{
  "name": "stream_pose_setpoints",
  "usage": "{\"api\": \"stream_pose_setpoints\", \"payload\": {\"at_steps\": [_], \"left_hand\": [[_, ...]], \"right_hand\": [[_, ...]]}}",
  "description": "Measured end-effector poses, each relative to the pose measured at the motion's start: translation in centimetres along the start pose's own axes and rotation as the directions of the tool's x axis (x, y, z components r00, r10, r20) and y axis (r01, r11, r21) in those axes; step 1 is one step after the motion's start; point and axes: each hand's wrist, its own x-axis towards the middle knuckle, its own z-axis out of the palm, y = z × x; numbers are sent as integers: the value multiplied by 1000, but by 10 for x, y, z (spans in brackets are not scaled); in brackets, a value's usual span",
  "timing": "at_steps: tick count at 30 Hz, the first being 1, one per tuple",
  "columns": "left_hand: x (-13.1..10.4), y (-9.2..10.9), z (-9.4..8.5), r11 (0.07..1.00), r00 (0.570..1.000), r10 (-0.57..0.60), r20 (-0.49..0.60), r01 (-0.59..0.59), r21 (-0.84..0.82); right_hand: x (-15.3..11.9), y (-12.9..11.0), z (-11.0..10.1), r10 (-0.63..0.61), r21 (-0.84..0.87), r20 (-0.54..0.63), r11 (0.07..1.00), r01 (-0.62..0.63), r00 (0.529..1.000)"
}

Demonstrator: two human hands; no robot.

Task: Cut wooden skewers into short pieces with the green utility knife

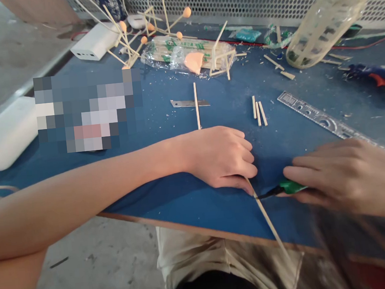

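Note:
My left hand (pixel 227 157) is closed on the upper end of a thin wooden stick (pixel 268 219), which slants down past the table's front edge. From the right, my right hand (pixel 348 175) grips a green-handled tool (pixel 291 187); its dark tip meets the stick just beside my left thumb. Beyond my left hand another stick (pixel 195 101) lies across a loose metal blade (pixel 183 103). Three short cut pieces (pixel 258 113) lie together on the blue table (pixel 170 196). A clear ruler (pixel 326 118) lies at an angle behind my right hand.
Behind are a bag of sticks (pixel 166 51), stick frames with orange blobs (pixel 144 40), a clear plastic bottle (pixel 327 27) and a blue tool (pixel 380 76). White devices (pixel 92 43) stand at the left. A perforated metal screen (pixel 233 4) borders the back.

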Motion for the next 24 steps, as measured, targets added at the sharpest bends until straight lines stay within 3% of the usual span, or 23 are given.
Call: {"api": "stream_pose_setpoints", "payload": {"at_steps": [7,12,19,24], "left_hand": [[1,0,1,1000,999,-26,29,26,-16],[0,1,-1,1000,1000,-4,7,4,1],[1,2,-3,999,996,-46,76,44,28],[1,6,-6,986,994,-78,74,66,155]], "right_hand": [[6,-9,2,30,-74,-50,997,-34,998],[3,-8,1,42,7,33,999,-42,999],[6,-17,3,82,-29,20,996,-81,996],[3,-14,4,98,-24,49,995,-97,994]]}}
